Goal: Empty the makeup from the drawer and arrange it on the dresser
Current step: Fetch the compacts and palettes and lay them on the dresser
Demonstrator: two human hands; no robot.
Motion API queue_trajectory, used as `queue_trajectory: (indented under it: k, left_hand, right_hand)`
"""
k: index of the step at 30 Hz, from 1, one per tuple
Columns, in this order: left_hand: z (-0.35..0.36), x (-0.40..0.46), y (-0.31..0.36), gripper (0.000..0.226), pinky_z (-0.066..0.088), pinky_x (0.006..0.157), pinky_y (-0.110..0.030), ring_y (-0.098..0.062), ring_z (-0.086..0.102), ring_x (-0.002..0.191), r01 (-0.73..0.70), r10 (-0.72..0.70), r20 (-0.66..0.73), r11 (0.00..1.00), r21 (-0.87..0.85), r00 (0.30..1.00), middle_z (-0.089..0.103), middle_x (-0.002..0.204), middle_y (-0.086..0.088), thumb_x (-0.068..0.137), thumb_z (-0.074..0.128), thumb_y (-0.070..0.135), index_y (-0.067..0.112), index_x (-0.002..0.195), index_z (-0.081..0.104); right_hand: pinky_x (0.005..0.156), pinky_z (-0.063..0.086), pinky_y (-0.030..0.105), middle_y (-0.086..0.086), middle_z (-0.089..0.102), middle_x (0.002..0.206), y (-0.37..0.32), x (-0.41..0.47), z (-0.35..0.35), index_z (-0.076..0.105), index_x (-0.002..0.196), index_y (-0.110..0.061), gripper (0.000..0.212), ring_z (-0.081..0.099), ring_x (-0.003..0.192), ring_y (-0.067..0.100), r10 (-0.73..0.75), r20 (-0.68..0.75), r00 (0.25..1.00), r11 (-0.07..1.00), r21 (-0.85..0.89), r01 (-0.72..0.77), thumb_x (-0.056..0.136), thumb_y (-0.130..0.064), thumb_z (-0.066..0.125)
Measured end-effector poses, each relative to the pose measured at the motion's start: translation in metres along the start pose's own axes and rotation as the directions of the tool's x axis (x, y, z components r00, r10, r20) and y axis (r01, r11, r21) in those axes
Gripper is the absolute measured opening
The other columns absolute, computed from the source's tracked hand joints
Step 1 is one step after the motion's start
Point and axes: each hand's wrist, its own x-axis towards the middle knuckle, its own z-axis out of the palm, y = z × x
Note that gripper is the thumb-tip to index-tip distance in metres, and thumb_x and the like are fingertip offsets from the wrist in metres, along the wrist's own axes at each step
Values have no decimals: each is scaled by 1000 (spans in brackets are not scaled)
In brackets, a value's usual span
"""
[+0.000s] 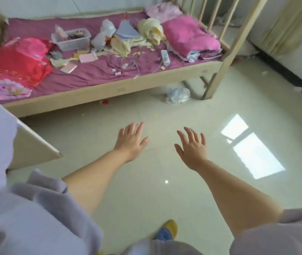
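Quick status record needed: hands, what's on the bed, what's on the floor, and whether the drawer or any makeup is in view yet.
left hand: open, fingers spread, holding nothing, out over the floor
right hand: open, fingers spread, holding nothing
bed: purple sheet, strewn with papers and cloths
clear plastic bin: on the bed, contents unclear
pink blanket: bundled at the bed's right end
red pillow: at the bed's left end
plastic bag: crumpled on the floor by the bed leg
drawer: not in view
makeup: none identifiable

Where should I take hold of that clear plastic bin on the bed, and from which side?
Take the clear plastic bin by the rim of its two short ends, one hand each, coming from the floor side of the bed. It sits upright and open-topped with things inside, so a level two-handed grip seems safest. Both the left hand and right hand are free.
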Motion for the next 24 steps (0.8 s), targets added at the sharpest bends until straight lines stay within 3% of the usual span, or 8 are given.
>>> queue_trajectory:
  k: [5,13,18,24]
  left_hand:
    - [25,80,140,62,9,114,-43,-21,14,139,-278,274,86,960,29,958,18,151,-8,97,26,47,20,150,6]
    - [54,201,271,61,9,115,-42,-23,17,139,-411,404,161,912,7,900,18,151,-7,97,27,48,22,149,9]
    - [70,303,358,61,9,115,-43,-23,15,139,-536,523,195,844,16,830,17,151,-6,97,26,48,23,149,7]
    - [70,426,486,61,9,114,-42,-24,18,138,-719,693,233,695,36,682,19,151,-7,97,28,48,22,149,9]
  right_hand:
    - [117,-3,48,0,7,158,132,-16,-4,10,149,-28,57,1,145,17,228,33,973,973,30,-229,98,-50,20]
    - [117,-1,48,1,8,158,273,-14,0,8,149,-29,56,6,145,20,484,48,874,868,95,-487,98,-50,18]
    - [116,0,47,1,10,158,373,28,-7,10,149,-29,55,8,144,21,642,26,766,758,129,-640,98,-49,19]
    - [115,0,46,2,12,157,486,71,-36,14,148,-28,55,13,143,21,806,12,592,578,205,-790,98,-48,24]
